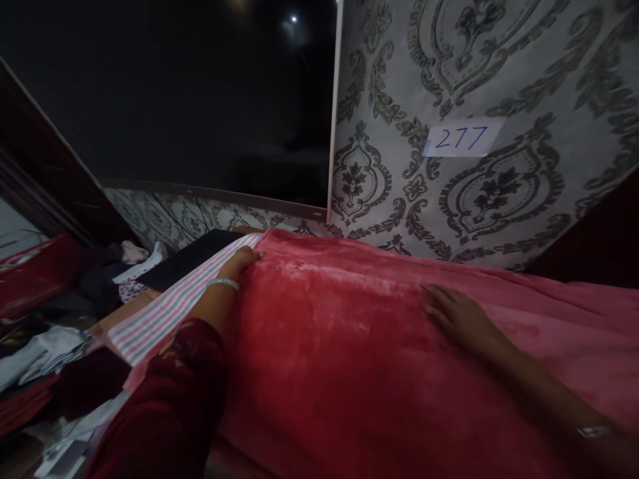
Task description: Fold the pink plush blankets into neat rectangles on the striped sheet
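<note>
A red plush blanket [319,359] lies spread across the surface in front of me, with a few soft creases along its far side. My left hand [244,258] is at its far left edge, fingers curled onto the cloth; the fingertips are partly hidden. Flat on the blanket to the right rests my right hand [452,309], its fingers stretched out. Under the blanket's left side, a striped pink, grey and white cloth [164,313] sticks out.
A large dark television [200,100] hangs behind the blanket. On the patterned wallpaper is a paper label [462,138] reading 277. A flat black item [194,256] lies beyond the striped cloth. Piled clothes [44,359] fill the left side.
</note>
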A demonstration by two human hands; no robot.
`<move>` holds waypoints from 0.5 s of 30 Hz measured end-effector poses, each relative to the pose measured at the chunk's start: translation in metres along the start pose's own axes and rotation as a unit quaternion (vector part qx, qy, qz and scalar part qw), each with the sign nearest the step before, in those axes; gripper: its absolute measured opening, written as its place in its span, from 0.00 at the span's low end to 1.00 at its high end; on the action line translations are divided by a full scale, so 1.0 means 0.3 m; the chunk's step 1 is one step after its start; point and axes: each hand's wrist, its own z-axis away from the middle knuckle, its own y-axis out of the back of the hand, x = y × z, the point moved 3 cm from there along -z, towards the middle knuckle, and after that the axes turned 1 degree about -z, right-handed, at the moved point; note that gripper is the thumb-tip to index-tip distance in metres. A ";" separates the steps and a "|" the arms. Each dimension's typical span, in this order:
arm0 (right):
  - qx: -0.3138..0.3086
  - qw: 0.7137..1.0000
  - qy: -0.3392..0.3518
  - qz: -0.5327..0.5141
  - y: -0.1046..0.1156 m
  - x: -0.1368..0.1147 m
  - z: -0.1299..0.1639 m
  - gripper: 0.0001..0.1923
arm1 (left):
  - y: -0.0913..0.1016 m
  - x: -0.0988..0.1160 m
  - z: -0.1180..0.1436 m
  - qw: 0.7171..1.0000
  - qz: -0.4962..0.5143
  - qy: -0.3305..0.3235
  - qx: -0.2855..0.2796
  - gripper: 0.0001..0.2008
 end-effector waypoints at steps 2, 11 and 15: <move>-0.003 0.999 -0.025 0.021 -0.053 0.020 0.012 0.28 | -0.019 -0.007 0.006 0.999 -0.032 0.000 0.040 0.18; 0.001 0.998 -0.053 0.034 -0.094 0.035 0.062 0.30 | -0.093 -0.038 0.036 0.994 -0.080 -0.015 0.071 0.20; 0.002 0.998 -0.056 0.033 -0.096 0.029 0.054 0.31 | -0.028 -0.042 0.032 0.999 -0.039 -0.006 0.033 0.23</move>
